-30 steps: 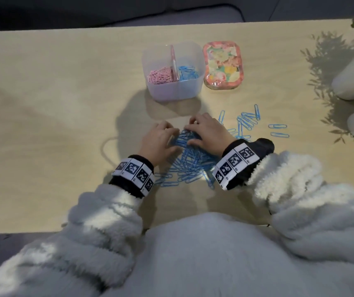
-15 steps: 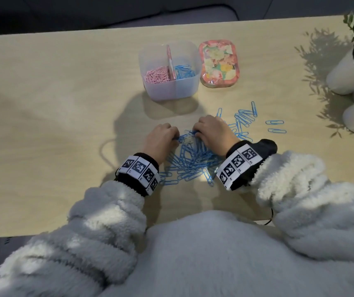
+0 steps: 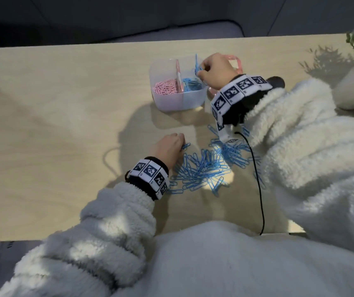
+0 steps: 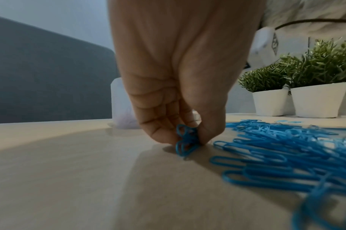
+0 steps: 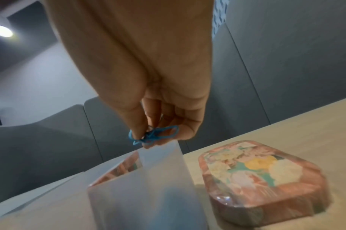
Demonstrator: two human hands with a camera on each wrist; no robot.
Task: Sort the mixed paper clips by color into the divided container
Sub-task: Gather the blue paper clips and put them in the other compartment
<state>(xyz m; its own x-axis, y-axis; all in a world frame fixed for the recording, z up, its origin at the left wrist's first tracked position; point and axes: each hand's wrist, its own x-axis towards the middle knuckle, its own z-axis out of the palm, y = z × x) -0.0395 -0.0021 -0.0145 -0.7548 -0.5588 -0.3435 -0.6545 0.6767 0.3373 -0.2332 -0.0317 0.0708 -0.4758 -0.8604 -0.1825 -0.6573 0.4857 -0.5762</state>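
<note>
Blue clips (image 3: 197, 67) are being pinched by the right hand (image 3: 215, 70) over the container (image 3: 179, 102) rim; blue clips (image 4: 186, 142) are being pinched by the left hand (image 3: 168, 147) on the bench (image 3: 53, 125).

Divided container (image 3: 180, 101) is sitting on the table (image 3: 53, 125), toward its far edge. Two lots of clips are lying in the container's two compartments, one lot (image 3: 165, 88) left of the divider (image 3: 178, 78), the other (image 3: 193, 84) right of it. Right hand (image 3: 215, 70) is hovering over the right compartment, pinching a few clips (image 5: 154, 137) above its rim. A lidded tin (image 5: 260, 175) is standing just right of the container. Loose clip pile (image 3: 206, 168) is lying on the table nearer the person, in front of the container. Left hand (image 3: 168, 147) is resting at the pile's left edge, pinching clips (image 4: 186, 140) against the tabletop. Two potted plants (image 4: 298, 87) are standing side by side at the table's far right.
</note>
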